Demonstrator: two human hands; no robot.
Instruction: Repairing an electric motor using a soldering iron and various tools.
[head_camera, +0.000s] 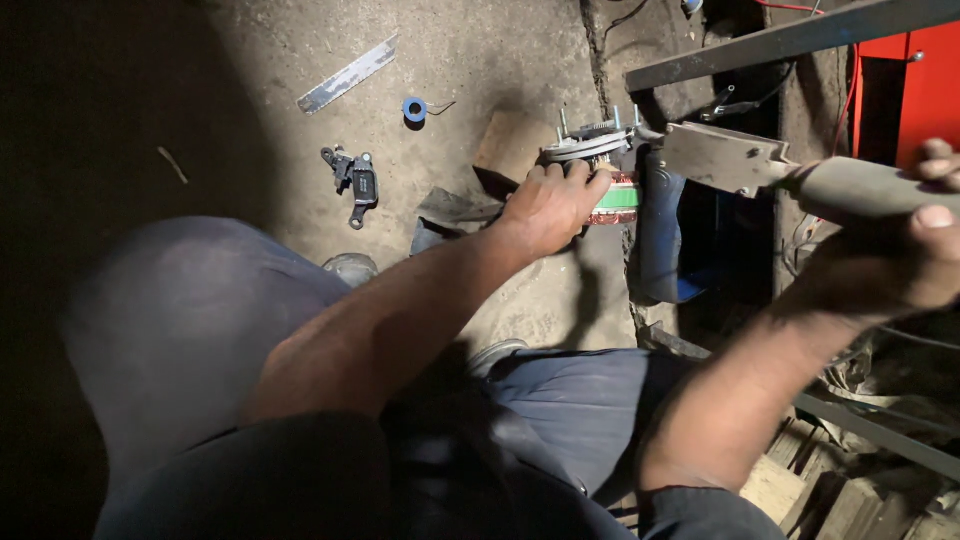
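Observation:
My left hand (550, 205) grips a round motor part (600, 160) with copper windings, a green band and a grey metal ring with studs on top. It rests on the concrete floor beside a wooden block (508, 145). My right hand (900, 245) is closed around the thick grey handle of a flat-bladed metal tool (725, 158). The blade's tip reaches toward the motor part's right side. A blue object (660, 235) stands just right of the part.
On the floor lie a flat metal strip (348, 75), a small blue spool of wire (415, 109) and a black bracket piece (355, 183). A steel bar (790, 40) crosses the top right before a red panel (925, 90). Wooden scraps (790, 470) lie at lower right.

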